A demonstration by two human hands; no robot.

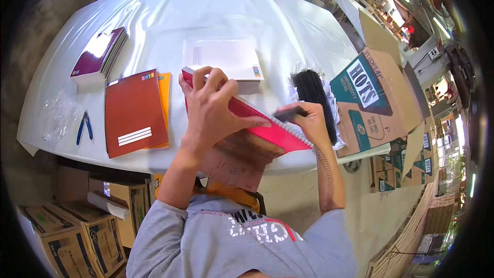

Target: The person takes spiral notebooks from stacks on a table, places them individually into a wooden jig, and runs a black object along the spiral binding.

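Note:
My left hand (213, 105) grips a red notebook (252, 125), its fingers over the upper edge and the thumb across the cover. The notebook is held tilted at the table's near edge. Along its right-hand edge runs a wire-like spiral coil (294, 133), which seems to continue past the notebook's lower corner beside my right wrist. My right hand (311, 121) is closed on a small black object (289, 114) right at the coil; its exact kind is not clear. Just beyond my left hand lies a stack of white-covered notebooks (221, 56).
On the left are maroon notebooks (100, 54), a brown notebook (135, 110) over an orange one (163, 92), blue-handled pliers (85, 126) and clear plastic (59, 118). Black spiral coils (311, 90) lie right, beside an open carton (368, 103). More cartons (82, 237) stand below left.

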